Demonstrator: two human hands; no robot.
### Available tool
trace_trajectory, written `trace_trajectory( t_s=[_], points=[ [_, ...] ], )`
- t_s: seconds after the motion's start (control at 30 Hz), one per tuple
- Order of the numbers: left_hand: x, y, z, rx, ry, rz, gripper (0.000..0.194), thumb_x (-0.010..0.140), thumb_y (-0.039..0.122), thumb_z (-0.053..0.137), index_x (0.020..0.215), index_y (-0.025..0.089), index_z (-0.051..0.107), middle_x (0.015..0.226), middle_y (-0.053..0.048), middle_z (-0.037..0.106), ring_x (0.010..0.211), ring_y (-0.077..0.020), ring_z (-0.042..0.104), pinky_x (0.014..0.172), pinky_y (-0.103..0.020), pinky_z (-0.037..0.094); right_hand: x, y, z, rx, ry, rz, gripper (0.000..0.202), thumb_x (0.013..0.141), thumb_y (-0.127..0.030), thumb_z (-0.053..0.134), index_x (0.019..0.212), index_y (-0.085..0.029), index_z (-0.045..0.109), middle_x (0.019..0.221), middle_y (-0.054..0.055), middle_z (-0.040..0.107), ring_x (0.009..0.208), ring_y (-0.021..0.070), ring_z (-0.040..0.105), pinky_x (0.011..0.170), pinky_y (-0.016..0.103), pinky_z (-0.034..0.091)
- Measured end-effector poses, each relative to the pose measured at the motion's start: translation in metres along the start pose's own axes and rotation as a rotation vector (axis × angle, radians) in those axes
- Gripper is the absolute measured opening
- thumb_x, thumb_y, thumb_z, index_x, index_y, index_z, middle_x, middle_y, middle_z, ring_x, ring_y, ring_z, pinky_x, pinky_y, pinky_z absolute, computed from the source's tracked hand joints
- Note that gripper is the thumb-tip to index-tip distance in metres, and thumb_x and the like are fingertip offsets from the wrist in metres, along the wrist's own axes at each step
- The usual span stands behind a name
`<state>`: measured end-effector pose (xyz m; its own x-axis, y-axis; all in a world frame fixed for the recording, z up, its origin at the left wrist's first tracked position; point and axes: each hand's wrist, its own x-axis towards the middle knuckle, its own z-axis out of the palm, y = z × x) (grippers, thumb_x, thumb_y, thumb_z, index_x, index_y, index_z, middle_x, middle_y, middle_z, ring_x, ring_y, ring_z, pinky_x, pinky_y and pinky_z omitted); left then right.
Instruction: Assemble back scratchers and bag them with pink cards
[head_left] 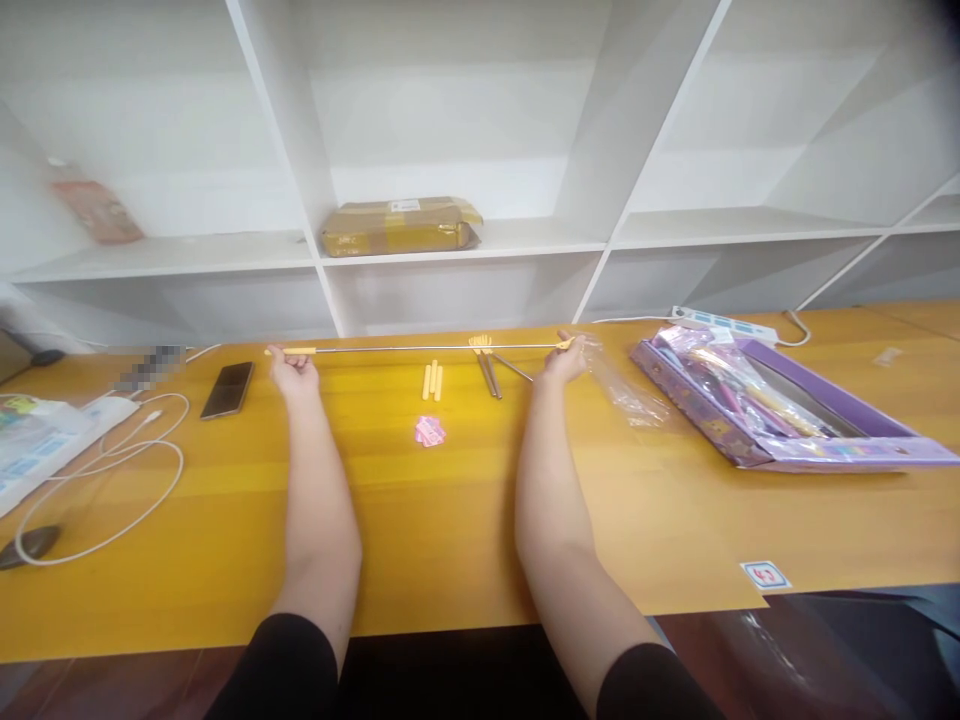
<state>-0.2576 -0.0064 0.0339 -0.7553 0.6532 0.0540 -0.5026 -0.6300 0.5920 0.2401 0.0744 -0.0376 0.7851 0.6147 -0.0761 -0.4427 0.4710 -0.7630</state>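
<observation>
A long thin metal rod with yellow ends, which looks like an extended telescopic back scratcher (420, 348), stretches level between my two hands. My left hand (295, 372) is closed on its yellow handle. My right hand (564, 363) grips the other yellow end, where fingers hide most of the head. Below the rod, three yellow handle tubes (432, 381) lie side by side. More back scratcher parts (489, 375), with yellow claw heads and metal shafts, lie nearer my right hand. A small pile of pink pieces (430, 431) rests closer to me.
At right are a clear plastic bag (628, 392), a purple box (724, 440) holding wrapped items, and a power strip (724, 325). A phone (227, 390), white cable (180, 470) and mouse (34, 545) lie at left. A taped parcel (401, 228) sits on the shelf behind.
</observation>
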Motion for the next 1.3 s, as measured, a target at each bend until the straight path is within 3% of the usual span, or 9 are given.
trace_trajectory(
  t_s=[0.17, 0.33, 0.67, 0.87, 0.97, 1.07, 1.13, 1.2, 1.3],
  points=[
    [0.0, -0.01, -0.003, 0.004, -0.063, -0.012, 0.044, 0.105, 0.047, 0.072, 0.083, 0.022, 0.044, 0.056, 0.013, 0.02, 0.042, -0.0044, 0.025, 0.047, -0.016, 0.027, 0.001, -0.007, -0.006, 0.017, -0.059, 0.113, 0.049, 0.11, -0.057, 0.051, 0.097, -0.019, 0.078, 0.052, -0.012, 0.024, 0.039, 0.0067, 0.025, 0.036, 0.019, 0.022],
    [0.003, -0.015, -0.005, -0.072, -0.042, -0.054, 0.037, 0.109, 0.041, 0.068, 0.086, 0.021, 0.048, 0.055, 0.013, 0.023, 0.043, -0.0043, 0.029, 0.049, -0.015, 0.029, -0.001, -0.01, -0.008, 0.068, -0.094, 0.2, 0.053, 0.114, -0.058, 0.046, 0.113, -0.014, 0.076, 0.054, -0.013, 0.027, 0.04, 0.0053, 0.029, 0.037, 0.016, 0.024],
    [0.0, -0.031, 0.002, -0.078, -0.106, -0.174, 0.03, 0.109, 0.037, 0.067, 0.089, 0.018, 0.056, 0.054, 0.012, 0.034, 0.045, -0.0031, 0.038, 0.051, -0.015, 0.034, 0.011, -0.03, -0.014, 0.185, -0.193, 0.271, 0.043, 0.12, -0.034, 0.036, 0.097, -0.016, 0.068, 0.057, -0.013, 0.029, 0.041, 0.0034, 0.029, 0.041, 0.013, 0.026],
    [0.001, -0.029, -0.003, -0.055, -0.113, -0.158, 0.035, 0.108, 0.041, 0.07, 0.085, 0.019, 0.053, 0.054, 0.013, 0.029, 0.044, -0.0038, 0.036, 0.052, -0.016, 0.034, 0.012, -0.031, -0.017, 0.137, -0.22, 0.228, 0.039, 0.118, -0.042, 0.045, 0.1, -0.018, 0.07, 0.058, -0.013, 0.027, 0.042, 0.0041, 0.027, 0.042, 0.013, 0.026],
    [-0.001, -0.028, 0.004, -0.078, -0.116, -0.132, 0.034, 0.109, 0.038, 0.068, 0.084, 0.02, 0.053, 0.054, 0.012, 0.027, 0.045, -0.0043, 0.035, 0.053, -0.016, 0.034, 0.009, -0.034, -0.01, 0.111, -0.224, 0.192, 0.043, 0.117, -0.047, 0.046, 0.1, -0.018, 0.072, 0.058, -0.013, 0.023, 0.042, 0.005, 0.025, 0.042, 0.014, 0.024],
    [-0.031, -0.051, 0.032, -0.125, -0.115, -0.166, 0.032, 0.112, 0.029, 0.063, 0.083, 0.019, 0.054, 0.055, 0.011, 0.033, 0.045, -0.0042, 0.036, 0.054, -0.017, 0.035, -0.02, -0.028, 0.021, 0.066, -0.337, 0.138, 0.048, 0.113, -0.054, 0.053, 0.094, -0.016, 0.074, 0.059, -0.011, 0.023, 0.045, 0.0051, 0.023, 0.042, 0.017, 0.021],
    [-0.072, -0.082, 0.058, -0.129, -0.174, -0.23, 0.029, 0.11, 0.025, 0.065, 0.084, 0.019, 0.055, 0.059, 0.009, 0.042, 0.048, -0.0042, 0.042, 0.057, -0.018, 0.038, -0.059, -0.013, 0.05, 0.032, -0.5, 0.109, 0.05, 0.109, -0.059, 0.059, 0.092, -0.015, 0.076, 0.061, -0.01, 0.026, 0.047, 0.0056, 0.024, 0.043, 0.019, 0.021],
    [-0.119, -0.117, 0.082, -0.127, -0.228, -0.306, 0.028, 0.108, 0.029, 0.068, 0.085, 0.02, 0.057, 0.064, 0.007, 0.049, 0.053, -0.0059, 0.05, 0.062, -0.019, 0.043, -0.107, 0.008, 0.077, -0.016, -0.609, 0.111, 0.057, 0.108, -0.066, 0.053, 0.095, -0.016, 0.078, 0.062, -0.008, 0.027, 0.048, 0.0076, 0.026, 0.044, 0.021, 0.023],
    [-0.167, -0.151, 0.097, -0.122, -0.198, -0.365, 0.03, 0.111, 0.037, 0.063, 0.086, 0.021, 0.058, 0.063, 0.006, 0.048, 0.055, -0.0085, 0.053, 0.065, -0.022, 0.045, -0.16, 0.037, 0.092, -0.032, -0.465, 0.111, 0.066, 0.111, -0.069, 0.036, 0.095, -0.019, 0.075, 0.063, -0.007, 0.022, 0.05, 0.0112, 0.025, 0.046, 0.024, 0.025]
  ],
)
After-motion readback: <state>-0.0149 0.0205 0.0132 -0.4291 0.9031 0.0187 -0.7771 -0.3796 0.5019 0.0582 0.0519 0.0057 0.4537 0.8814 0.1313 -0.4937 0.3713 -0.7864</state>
